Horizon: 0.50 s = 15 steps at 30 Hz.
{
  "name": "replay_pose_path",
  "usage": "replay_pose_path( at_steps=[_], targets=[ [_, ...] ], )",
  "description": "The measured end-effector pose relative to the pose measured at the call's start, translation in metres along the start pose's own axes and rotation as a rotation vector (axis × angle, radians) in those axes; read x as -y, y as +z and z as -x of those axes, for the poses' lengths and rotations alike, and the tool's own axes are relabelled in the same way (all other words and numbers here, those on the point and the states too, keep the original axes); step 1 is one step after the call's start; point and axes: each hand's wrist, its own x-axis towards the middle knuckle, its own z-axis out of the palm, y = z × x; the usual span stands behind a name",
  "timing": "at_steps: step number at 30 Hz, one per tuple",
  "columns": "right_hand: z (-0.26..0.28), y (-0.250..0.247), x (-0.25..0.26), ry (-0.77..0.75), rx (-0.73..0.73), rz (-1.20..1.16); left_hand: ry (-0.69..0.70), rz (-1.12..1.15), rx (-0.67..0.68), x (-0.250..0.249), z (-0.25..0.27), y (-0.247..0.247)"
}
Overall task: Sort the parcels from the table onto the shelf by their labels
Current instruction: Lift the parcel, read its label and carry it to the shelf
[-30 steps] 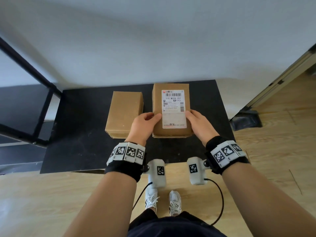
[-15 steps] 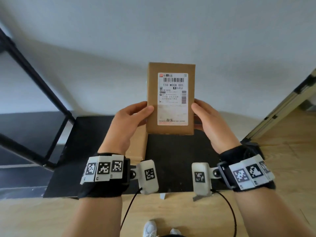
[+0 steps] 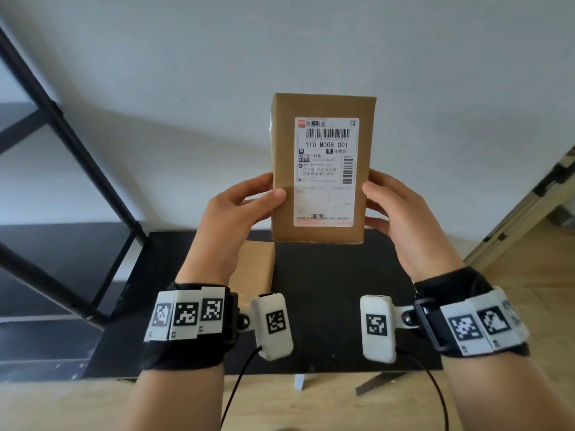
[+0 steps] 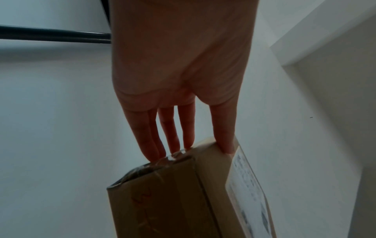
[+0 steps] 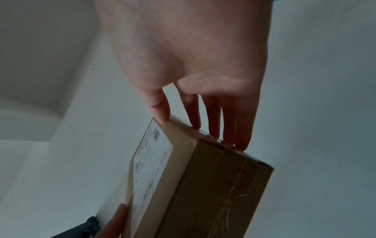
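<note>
A brown cardboard parcel (image 3: 322, 169) with a white shipping label (image 3: 325, 172) reading "110 M008 001" stands upright in the air above the black table (image 3: 342, 275), label facing me. My left hand (image 3: 270, 189) grips its left edge, thumb on the front and fingers behind. My right hand (image 3: 371, 194) grips the right edge the same way. The left wrist view shows the fingers (image 4: 173, 136) on the taped end of the parcel (image 4: 162, 201). The right wrist view shows the parcel (image 5: 213, 185) under the fingertips (image 5: 230, 128). A second plain parcel (image 3: 255, 269) lies on the table, partly hidden by my left wrist.
A black metal shelf frame (image 3: 62, 135) with dark boards stands at the left. A white wall rises behind the table. A door frame (image 3: 529, 219) and wooden floor (image 3: 529, 275) are at the right.
Both hands have lifted the labelled parcel off the table and tilted it upright in front of the wall. The plain parcel has stayed on the table.
</note>
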Motion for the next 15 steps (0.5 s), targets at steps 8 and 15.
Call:
replay_pose_path(
  at_steps=[8, 15],
  targets=[
    [0.003, -0.01, 0.004, -0.058, -0.023, -0.085, 0.051, 0.04, 0.048, -0.005, 0.008, -0.001],
    [0.008, -0.009, 0.003, -0.117, -0.013, -0.108, 0.111, 0.039, 0.061, -0.008, 0.012, -0.005]
  ],
)
